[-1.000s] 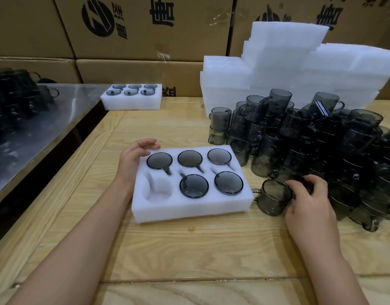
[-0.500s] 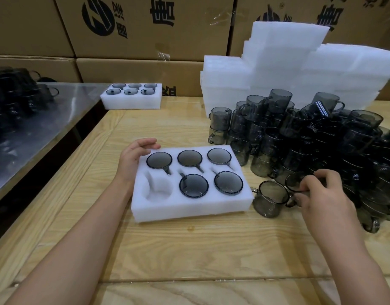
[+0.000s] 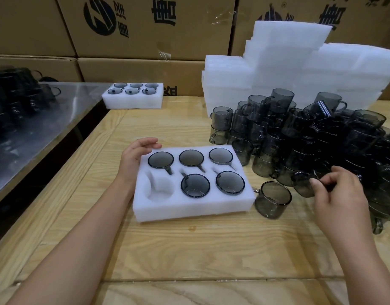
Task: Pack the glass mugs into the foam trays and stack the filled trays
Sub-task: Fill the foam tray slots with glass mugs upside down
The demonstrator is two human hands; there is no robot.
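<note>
Far to the left of the foam tray [image 3: 189, 208], a steel desk [image 3: 46, 133] carries a dark cluster of glass mugs [image 3: 18, 95], too blurred to count. Behind the foam tray and to its left, a filled tray [image 3: 132, 96] sits at the back of the wooden desk [image 3: 189, 249] with six mugs in its pockets.

The left hand [image 3: 133, 159] is at the foam tray's far left corner. Its grip is half closed on the foam, with the fingers curved over the top edge and the thumb against the left side.

The foam tray lies flat on the wooden desk and has six pockets in two rows. The three far pockets and the near middle and right ones each hold one of the packed mugs [image 3: 195, 185], which show as dark round discs with their handles in the side slots. The empty pocket [image 3: 160, 188], at the near left, shows bare white foam.

Just beside the foam tray's near right corner, a loose mug [image 3: 273, 201] stands upright, its handle towards the tray. Further right of the foam tray, the right hand [image 3: 339, 194] has a narrow grip, thumb and fingers pinching a tilted mug [image 3: 304, 183] at the front of the mug pile [image 3: 321, 137]. Whether that mug is clear of the pile, I cannot tell.

Behind the foam tray to the right rises a stack of blank foam trays [image 3: 299, 62], and cardboard boxes [image 3: 145, 25] line the back.
</note>
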